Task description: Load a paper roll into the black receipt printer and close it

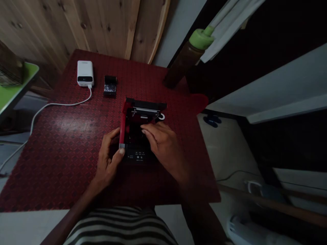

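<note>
A red-and-black boxy device (138,154), which looks like a small printer, sits on the table with its lid (146,105) raised at the back. My left hand (108,161) grips its left side, the thumb on the front corner and the fingers along the red wall. Over the dark open inside, my right hand (163,144) is closed, thumb and forefinger pressed together. What they pinch, if anything, is too dark to see. A white ring-shaped part (161,116) shows near the lid's right end. The right front of the device is hidden by my right hand.
On the red patterned table (68,153) lie a white power bank (85,72) with a cable (61,104) running off the left edge and a small black roll (110,85). A brown bottle with a green cap (201,39) stands at the back right. Wooden boards rise behind.
</note>
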Motion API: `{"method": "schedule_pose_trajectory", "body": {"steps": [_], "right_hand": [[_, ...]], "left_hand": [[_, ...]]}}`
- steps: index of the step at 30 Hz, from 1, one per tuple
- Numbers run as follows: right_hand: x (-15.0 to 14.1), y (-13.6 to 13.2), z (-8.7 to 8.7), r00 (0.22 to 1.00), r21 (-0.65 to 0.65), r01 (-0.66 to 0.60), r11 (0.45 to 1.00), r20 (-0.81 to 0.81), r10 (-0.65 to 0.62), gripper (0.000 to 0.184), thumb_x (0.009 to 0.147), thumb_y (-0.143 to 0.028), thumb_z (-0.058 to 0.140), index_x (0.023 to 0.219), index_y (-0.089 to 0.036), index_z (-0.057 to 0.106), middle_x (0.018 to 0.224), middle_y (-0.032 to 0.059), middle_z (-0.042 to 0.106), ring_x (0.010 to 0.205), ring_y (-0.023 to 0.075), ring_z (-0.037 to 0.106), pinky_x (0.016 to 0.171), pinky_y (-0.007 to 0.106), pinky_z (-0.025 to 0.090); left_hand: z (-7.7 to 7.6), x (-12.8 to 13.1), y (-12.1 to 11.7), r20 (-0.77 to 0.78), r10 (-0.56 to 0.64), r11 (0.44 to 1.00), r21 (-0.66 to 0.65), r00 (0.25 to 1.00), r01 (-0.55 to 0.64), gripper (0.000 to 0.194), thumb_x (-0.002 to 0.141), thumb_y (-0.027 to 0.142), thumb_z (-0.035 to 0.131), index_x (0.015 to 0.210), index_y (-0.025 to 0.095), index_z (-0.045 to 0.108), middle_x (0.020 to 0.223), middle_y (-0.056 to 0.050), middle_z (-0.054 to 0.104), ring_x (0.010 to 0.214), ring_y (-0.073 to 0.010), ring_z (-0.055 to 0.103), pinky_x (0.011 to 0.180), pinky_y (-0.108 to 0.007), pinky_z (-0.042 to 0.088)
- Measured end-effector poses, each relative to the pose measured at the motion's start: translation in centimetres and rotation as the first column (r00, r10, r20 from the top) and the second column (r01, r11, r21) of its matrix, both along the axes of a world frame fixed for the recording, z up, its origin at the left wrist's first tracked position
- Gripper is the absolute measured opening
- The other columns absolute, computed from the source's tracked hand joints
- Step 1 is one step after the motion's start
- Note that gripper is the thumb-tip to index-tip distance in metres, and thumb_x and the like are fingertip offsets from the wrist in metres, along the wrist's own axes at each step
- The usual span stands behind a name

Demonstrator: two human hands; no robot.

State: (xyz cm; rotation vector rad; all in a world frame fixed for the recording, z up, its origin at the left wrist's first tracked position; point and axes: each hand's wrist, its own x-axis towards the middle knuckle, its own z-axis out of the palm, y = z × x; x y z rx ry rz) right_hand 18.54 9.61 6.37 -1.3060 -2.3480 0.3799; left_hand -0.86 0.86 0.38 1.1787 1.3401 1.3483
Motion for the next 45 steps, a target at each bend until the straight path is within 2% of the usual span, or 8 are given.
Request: {"method": "schedule_pose_trajectory", "body": {"steps": [6,13,20,25,30,33,41,45], "right_hand": [[-3.3,2.0,1.4,0.908,-0.158,-0.022,0.987,0.409,0.086,0.021,0.097,-0.006,0.076,0.115,-0.016,0.082,0.106,0.0171,0.085,0.101,0.036,0.082,0.083,0.044,0.064],[-4.3,2.7,1.5,0.887,-0.136,-0.049,0.99,0.449,0.105,0.017,0.097,-0.007,0.071,0.092,-0.019,0.081,0.091,0.0157,0.084,0.084,0.0324,0.082,0.073,0.041,0.063],[1.1,-1.3,3.3,0.997,0.013,0.072,0.997,0.013,-0.072,0.008,0.098,-0.028,0.077,0.104,-0.028,0.083,0.09,0.0045,0.079,0.087,0.0265,0.075,0.077,0.04,0.062],[7.6,-2.7,0.8,0.862,-0.155,0.286,0.945,-0.388,-0.325,0.014,0.094,-0.037,0.081,0.104,-0.028,0.081,0.096,0.0015,0.075,0.074,0.019,0.066,0.063,0.032,0.055],[8.4,-3.8,-5.4,0.842,-0.291,0.249,0.924,-0.407,-0.355,0.013,0.091,-0.028,0.074,0.101,-0.023,0.079,0.092,0.0037,0.077,0.081,0.0218,0.072,0.071,0.033,0.058],[7.3,-4.4,-7.3,0.872,-0.28,0.201,0.939,-0.385,-0.301,0.02,0.092,-0.021,0.067,0.107,-0.023,0.08,0.1,0.0063,0.08,0.088,0.0236,0.075,0.077,0.035,0.061],[8.9,-5.8,-7.5,0.851,-0.425,0.163,0.89,-0.397,-0.345,0.061,0.084,-0.013,0.074,0.143,-0.029,0.074,0.134,0.0077,0.08,0.102,0.0223,0.079,0.095,0.042,0.067],[12.1,-6.4,-5.7,0.831,-0.543,0.101,0.834,-0.414,-0.37,0.056,0.086,-0.021,0.08,0.14,-0.03,0.077,0.122,0.006,0.084,0.098,0.022,0.082,0.09,0.042,0.069]], "left_hand": [[0.1,0.1,0.0,0.009,-0.011,1.0,0.006,1.0,0.011,0.06,0.107,0.051,0.064,0.161,0.025,0.058,0.161,-0.015,0.063,0.149,-0.0362,0.061,0.124,-0.055,0.048],[-0.2,0.0,0.0,0.02,-0.009,1.0,-0.021,1.0,0.01,0.061,0.107,0.051,0.064,0.161,0.024,0.056,0.162,-0.016,0.062,0.153,-0.0371,0.058,0.123,-0.057,0.048],[0.1,0.1,0.0,-0.013,0.006,1.0,-0.022,1.0,-0.006,0.06,0.106,0.053,0.064,0.159,0.024,0.058,0.158,-0.015,0.064,0.146,-0.0366,0.063,0.118,-0.053,0.052],[0.0,0.0,0.1,-0.034,0.018,1.0,0.0,0.999,-0.018,0.058,0.106,0.053,0.064,0.157,0.026,0.06,0.155,-0.013,0.066,0.135,-0.0348,0.069,0.109,-0.049,0.057],[-0.3,0.0,0.4,-0.053,0.035,0.998,0.047,0.998,-0.032,0.055,0.106,0.052,0.065,0.155,0.027,0.063,0.154,-0.012,0.067,0.138,-0.0345,0.067,0.105,-0.045,0.058],[-0.2,0.0,0.5,-0.045,0.033,0.999,0.043,0.998,-0.031,0.057,0.105,0.054,0.066,0.154,0.026,0.064,0.151,-0.012,0.07,0.143,-0.0365,0.064,0.101,-0.042,0.06],[-0.1,-0.1,0.5,-0.052,0.057,0.998,0.028,0.997,-0.056,0.06,0.101,0.058,0.07,0.153,0.027,0.066,0.151,-0.011,0.071,0.148,-0.0383,0.061,0.098,-0.041,0.062],[-0.1,-0.1,0.4,-0.054,0.05,0.998,0.025,0.997,-0.049,0.058,0.103,0.055,0.069,0.155,0.028,0.066,0.159,-0.01,0.066,0.153,-0.0384,0.057,0.099,-0.04,0.062]]}}
